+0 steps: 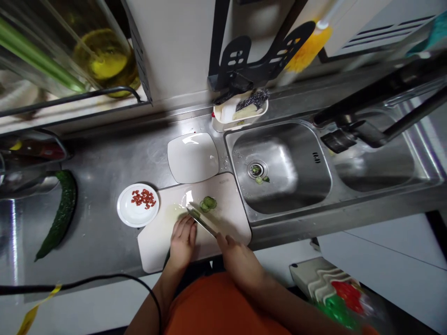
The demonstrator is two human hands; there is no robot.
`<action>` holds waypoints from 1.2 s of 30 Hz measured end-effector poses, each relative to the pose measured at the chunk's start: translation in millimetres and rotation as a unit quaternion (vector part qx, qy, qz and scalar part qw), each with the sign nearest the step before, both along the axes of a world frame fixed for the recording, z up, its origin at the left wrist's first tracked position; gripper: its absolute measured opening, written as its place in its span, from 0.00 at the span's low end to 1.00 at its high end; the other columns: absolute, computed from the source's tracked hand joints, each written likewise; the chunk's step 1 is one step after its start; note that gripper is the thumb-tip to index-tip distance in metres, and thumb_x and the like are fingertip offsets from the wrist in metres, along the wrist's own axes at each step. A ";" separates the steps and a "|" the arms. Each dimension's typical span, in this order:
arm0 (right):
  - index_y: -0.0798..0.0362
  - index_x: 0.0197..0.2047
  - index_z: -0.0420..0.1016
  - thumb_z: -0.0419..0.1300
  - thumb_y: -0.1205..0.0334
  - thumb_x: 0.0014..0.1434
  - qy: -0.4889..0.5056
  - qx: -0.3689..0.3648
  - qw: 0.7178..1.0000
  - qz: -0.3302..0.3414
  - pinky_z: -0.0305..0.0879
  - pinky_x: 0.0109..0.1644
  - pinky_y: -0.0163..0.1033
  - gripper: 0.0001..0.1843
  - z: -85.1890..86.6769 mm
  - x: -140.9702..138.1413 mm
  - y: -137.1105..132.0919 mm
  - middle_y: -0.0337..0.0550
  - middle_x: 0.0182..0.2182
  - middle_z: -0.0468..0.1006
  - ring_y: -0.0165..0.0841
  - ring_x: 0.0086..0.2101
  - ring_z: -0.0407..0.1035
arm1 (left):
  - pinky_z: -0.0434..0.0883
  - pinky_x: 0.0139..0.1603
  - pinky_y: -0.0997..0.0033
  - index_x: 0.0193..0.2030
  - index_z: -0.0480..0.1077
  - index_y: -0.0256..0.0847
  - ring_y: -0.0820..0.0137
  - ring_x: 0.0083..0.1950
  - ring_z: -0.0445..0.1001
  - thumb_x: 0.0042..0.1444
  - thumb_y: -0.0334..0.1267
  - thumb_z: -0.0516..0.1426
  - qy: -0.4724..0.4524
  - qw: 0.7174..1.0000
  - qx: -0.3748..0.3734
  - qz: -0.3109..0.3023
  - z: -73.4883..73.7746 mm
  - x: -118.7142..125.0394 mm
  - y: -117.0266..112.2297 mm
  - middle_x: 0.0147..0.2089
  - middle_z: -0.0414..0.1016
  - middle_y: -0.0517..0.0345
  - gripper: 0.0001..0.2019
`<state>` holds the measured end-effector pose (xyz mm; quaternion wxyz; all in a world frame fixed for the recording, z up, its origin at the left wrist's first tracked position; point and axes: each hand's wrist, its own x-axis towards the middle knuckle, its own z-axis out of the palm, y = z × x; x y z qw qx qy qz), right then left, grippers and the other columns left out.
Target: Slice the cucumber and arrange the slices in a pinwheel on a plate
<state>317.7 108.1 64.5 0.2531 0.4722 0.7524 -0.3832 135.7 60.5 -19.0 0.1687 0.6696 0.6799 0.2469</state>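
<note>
On the white cutting board [228,218], my left hand [183,239] is closed over a cucumber [166,258]; most of it is hidden, with a dark green end showing by the wrist. My right hand [237,258] grips a kitchen knife [206,224], its blade slanting up and left to the tips of my left fingers. Just beyond the blade lies a small pile of green cucumber slices [208,203]. A white plate [127,211] with small red pieces [144,198] stands left of the board. Behind the board sits a bare white square plate [192,158].
A whole cucumber [62,218] lies on the steel counter [101,223] at the left. To the right is a sink [296,195] with green scraps at its drain, under a black faucet [342,139]. A white caddy [240,123] stands against the wall. A black cable [104,278] crosses the lower left.
</note>
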 end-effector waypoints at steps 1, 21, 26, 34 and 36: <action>0.53 0.51 0.66 0.43 0.78 0.57 -0.003 0.000 1.000 0.003 0.58 0.28 0.36 0.23 2.8 1.3 -1.1 0.47 0.38 0.75 0.37 0.32 0.74 | 0.68 0.59 0.56 0.50 0.69 0.37 0.64 0.55 0.71 0.59 0.30 0.53 0.002 1.000 0.000 0.001 0.0 0.0 -0.2 0.49 0.75 0.49 0.12; 0.53 0.50 0.66 0.41 0.79 0.58 -0.022 -0.021 1.000 0.006 0.57 0.29 0.34 0.23 16.6 1.6 0.7 0.46 0.38 0.76 0.37 0.33 0.74 | 0.68 0.58 0.57 0.48 0.70 0.36 0.63 0.55 0.70 0.59 0.29 0.53 0.009 1.000 0.009 -0.001 0.9 0.8 0.3 0.49 0.75 0.48 0.11; 0.53 0.48 0.67 0.40 0.80 0.57 -0.006 -0.025 1.000 -0.002 0.58 0.30 0.34 0.23 16.8 1.4 4.8 0.46 0.37 0.76 0.35 0.33 0.74 | 0.68 0.58 0.55 0.49 0.69 0.36 0.62 0.55 0.70 0.59 0.29 0.53 0.007 1.000 0.003 0.002 -0.3 0.6 -0.3 0.49 0.75 0.48 0.12; 0.52 0.48 0.67 0.41 0.79 0.58 0.003 -0.007 1.000 0.011 0.56 0.28 0.35 0.23 12.8 -1.2 6.1 0.46 0.36 0.76 0.36 0.32 0.74 | 0.68 0.58 0.54 0.49 0.70 0.37 0.62 0.55 0.71 0.60 0.30 0.53 -0.001 1.000 0.003 0.000 1.5 0.4 1.1 0.48 0.75 0.48 0.12; 0.53 0.48 0.67 0.41 0.80 0.58 0.007 -0.007 1.000 0.008 0.57 0.28 0.35 0.23 13.0 -1.8 7.0 0.47 0.36 0.76 0.35 0.32 0.74 | 0.68 0.58 0.54 0.49 0.70 0.37 0.62 0.55 0.71 0.60 0.31 0.52 0.000 1.000 0.001 0.002 1.4 0.2 1.1 0.48 0.76 0.48 0.12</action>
